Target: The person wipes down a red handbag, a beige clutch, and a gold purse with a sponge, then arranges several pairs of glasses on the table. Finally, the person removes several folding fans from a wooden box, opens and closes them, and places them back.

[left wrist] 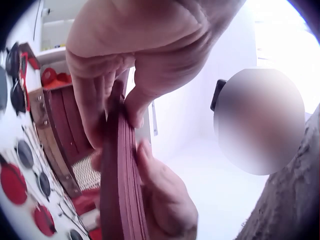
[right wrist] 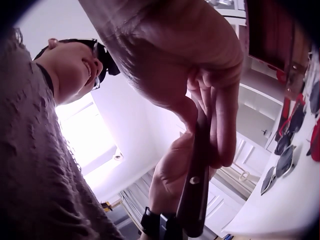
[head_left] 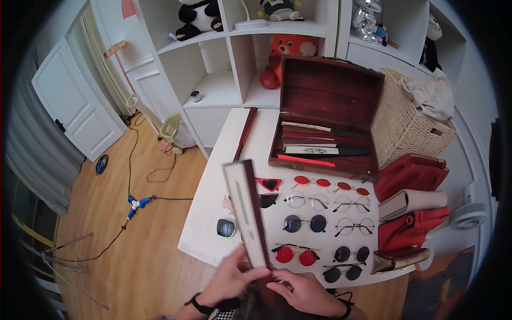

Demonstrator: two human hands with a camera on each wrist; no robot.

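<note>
Both hands hold a folded fan with dark red sticks and a pale paper edge, tilted upward over the near side of the table. My left hand grips it near its lower part, thumb on one face and fingers on the other. Close beside it, my right hand pinches the fan's lower end between thumb and fingers. The left wrist view shows the stacked dark red sticks lying closely together. A round metal rivet shows near the fan's narrow end in the right wrist view.
Rows of glasses and sunglasses lie on the white table. Behind them stands an open dark red case with several folded fans inside. Another dark red fan lies at the back left. Red bags and a wicker basket line the right.
</note>
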